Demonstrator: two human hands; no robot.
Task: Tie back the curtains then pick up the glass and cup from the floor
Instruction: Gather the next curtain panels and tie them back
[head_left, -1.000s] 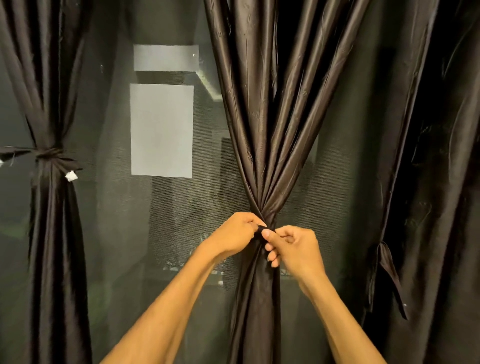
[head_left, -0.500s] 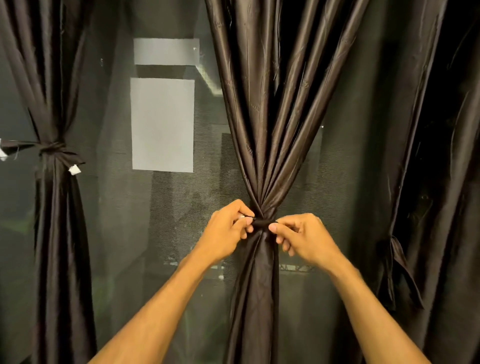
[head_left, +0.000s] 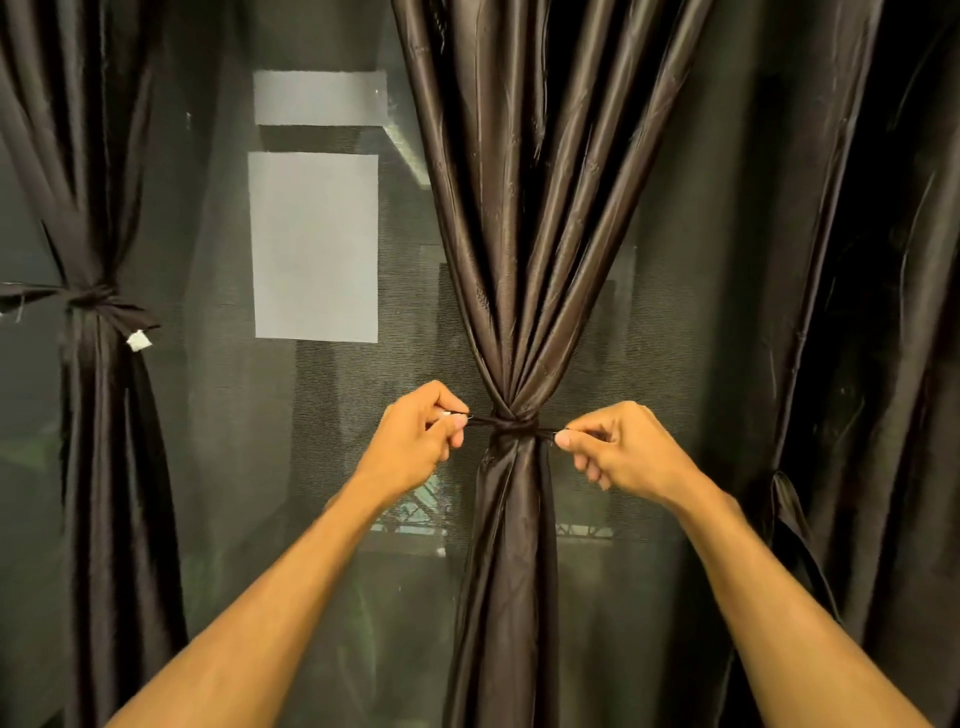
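The middle curtain (head_left: 511, 249) hangs in the centre of the view. Its dark glossy folds are gathered into a narrow waist by a thin dark tie (head_left: 511, 423) wrapped around it. The left hand (head_left: 415, 441) is just left of the waist, fingers curled, with thumb and forefinger pinching the tie's left end. The right hand (head_left: 623, 452) is just right of the waist and pinches the other end in the same way. Both ends run taut and nearly level from the knot out to the hands, and both forearms reach up from the near bottom edge.

At the left a second curtain (head_left: 104, 467) is already bound by its own band (head_left: 91, 299), with a small white tag (head_left: 139, 341) at the band's loose end. On the right a third curtain (head_left: 857, 312) hangs ungathered, and a strap (head_left: 789, 514) dangles along its left edge. Behind the curtains is a dark mesh screen (head_left: 218, 415). Two pale rectangles (head_left: 314, 247) show through it between the left and middle curtains.
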